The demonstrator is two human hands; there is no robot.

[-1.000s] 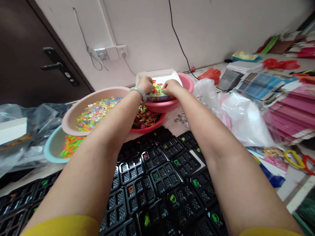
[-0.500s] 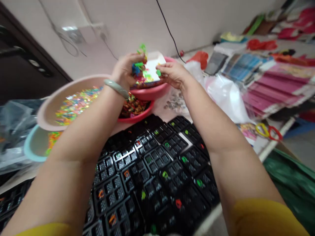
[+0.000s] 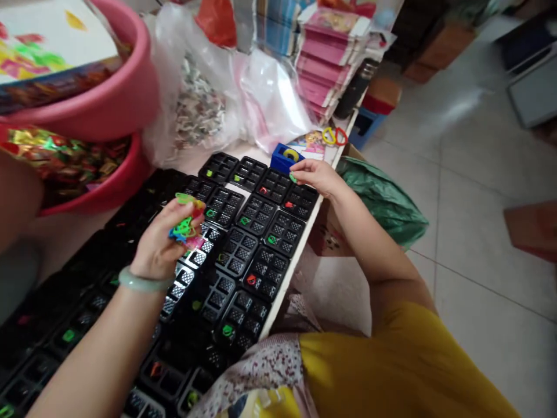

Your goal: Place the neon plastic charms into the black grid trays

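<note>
The left hand point(image 3: 157, 244) is loosely curled around a clump of colourful pieces point(image 3: 185, 225), while the right hand point(image 3: 321, 177) pinches a small green piece point(image 3: 293, 178) above the far-right trays, with more black trays point(image 3: 237, 251) below and between the hands. The pieces look light, slightly bendy plastic, likely slick and apt to tangle, best taken singly by an edge between thumb and fingertip.

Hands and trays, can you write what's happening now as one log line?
left hand: holds bright pieces | right hand: pinches green piece | black trays: small pieces in some cells | bracelet: left wrist
</note>
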